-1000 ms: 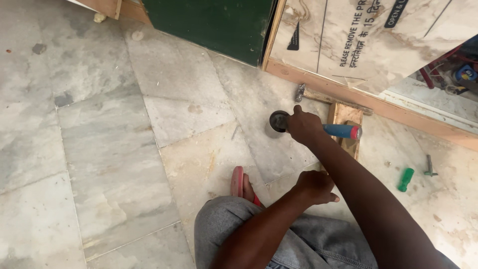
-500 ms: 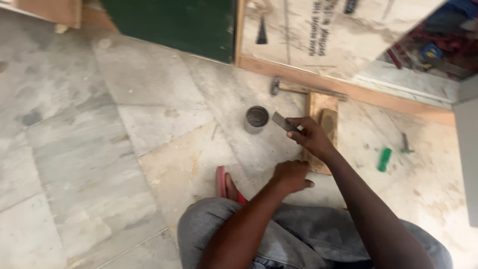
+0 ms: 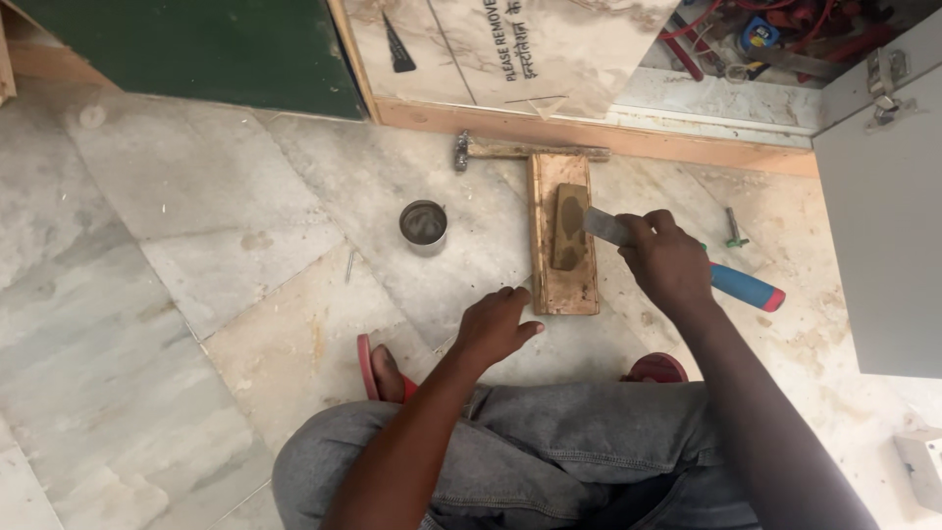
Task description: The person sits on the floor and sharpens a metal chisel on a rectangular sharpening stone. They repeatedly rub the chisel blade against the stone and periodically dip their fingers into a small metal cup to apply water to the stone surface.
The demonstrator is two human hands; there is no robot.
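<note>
A person squats on a pale stone floor (image 3: pixel 196 255), with grey trousers at the bottom of the view and red sandals on both feet.

The right hand (image 3: pixel 670 263) is closed around a chisel (image 3: pixel 677 257). Its flat metal blade sticks out to the left of the fist, and its blue handle with a red tip sticks out to the right and lower down. The blade tip sits just at the right edge of a dark sharpening stone (image 3: pixel 569 226) — it looks like it touches the stone, but that is hard to tell for sure. The stone lies set into a long wooden block (image 3: pixel 563 285) that rests flat on the floor, straight in front of the person.

The left hand (image 3: pixel 496 326) holds nothing. Its fingers are loosely spread and it rests low, just beside the near left corner of the wooden block, so the block lies between the two hands.

A small round metal tin (image 3: pixel 423 225) stands on the floor to the left of the block, near but apart from it. A hammer (image 3: pixel 510 150) lies just beyond the far end of the block, along a wooden strip at the wall — its head points left.
</note>
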